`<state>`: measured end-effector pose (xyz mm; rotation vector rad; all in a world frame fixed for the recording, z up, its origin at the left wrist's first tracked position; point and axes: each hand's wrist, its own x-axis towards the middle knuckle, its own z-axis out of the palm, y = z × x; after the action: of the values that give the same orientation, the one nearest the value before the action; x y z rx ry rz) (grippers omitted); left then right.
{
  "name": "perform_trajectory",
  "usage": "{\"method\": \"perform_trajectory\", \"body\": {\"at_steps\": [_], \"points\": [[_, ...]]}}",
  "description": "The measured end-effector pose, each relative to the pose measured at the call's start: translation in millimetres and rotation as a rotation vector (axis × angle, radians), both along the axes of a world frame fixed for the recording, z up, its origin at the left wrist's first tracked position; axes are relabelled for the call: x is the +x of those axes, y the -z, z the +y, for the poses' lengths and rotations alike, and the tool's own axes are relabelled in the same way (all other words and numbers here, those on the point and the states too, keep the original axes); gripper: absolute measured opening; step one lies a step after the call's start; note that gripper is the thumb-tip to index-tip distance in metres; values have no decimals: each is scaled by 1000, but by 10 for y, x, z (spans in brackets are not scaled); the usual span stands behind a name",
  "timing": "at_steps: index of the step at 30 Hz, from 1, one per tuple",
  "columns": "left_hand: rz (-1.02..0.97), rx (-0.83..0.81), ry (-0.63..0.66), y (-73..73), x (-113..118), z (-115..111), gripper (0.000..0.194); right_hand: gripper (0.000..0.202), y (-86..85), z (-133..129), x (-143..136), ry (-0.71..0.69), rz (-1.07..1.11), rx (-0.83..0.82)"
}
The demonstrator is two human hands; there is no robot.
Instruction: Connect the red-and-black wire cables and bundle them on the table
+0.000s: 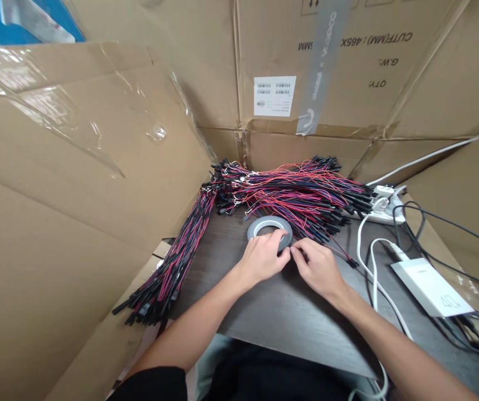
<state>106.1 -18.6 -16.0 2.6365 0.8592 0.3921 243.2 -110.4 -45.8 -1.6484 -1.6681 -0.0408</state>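
Note:
A roll of grey tape (288,229) lies on the dark wood-grain table in front of me. My left hand (263,257) is closed on the near side of the roll, with a finger reaching into its ring and the thumb at its outer edge. Close beside it, my right hand (317,268) is pinched, its thumb and fingertips at the roll's near right edge. What sits between those fingertips is too small to make out. Just behind the roll lies a large heap of red, black and blue wires (289,192) with black ends.
Another wire bundle (176,256) hangs over the table's left edge. On the right are a white power strip (384,214), a white charger box (431,287) and loose white and black cables. Cardboard walls (273,145) enclose the back and sides.

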Motion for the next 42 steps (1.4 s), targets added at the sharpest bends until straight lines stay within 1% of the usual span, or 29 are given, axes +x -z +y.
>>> {"method": "perform_trajectory", "body": {"at_steps": [3,7,9,19,26,34,42], "points": [[19,20,-38,6,18,-15,37,18,12,6,15,-12,1,1],[59,51,-76,5,26,-25,25,20,20,13,33,-24,-2,1],[80,67,-77,0,27,-26,23,20,21,15,40,-26,-2,0],[148,98,-22,-46,-5,-13,31,18,8,20,53,-44,15,-5],[185,101,14,-68,-16,21,33,20,-13,27,76,-108,13,-32],[225,84,93,-87,-19,32,27,21,-29,25,106,-154,5,-73],[241,89,119,-102,-24,48,28,21,-51,23,97,-173,18,-95]]}}
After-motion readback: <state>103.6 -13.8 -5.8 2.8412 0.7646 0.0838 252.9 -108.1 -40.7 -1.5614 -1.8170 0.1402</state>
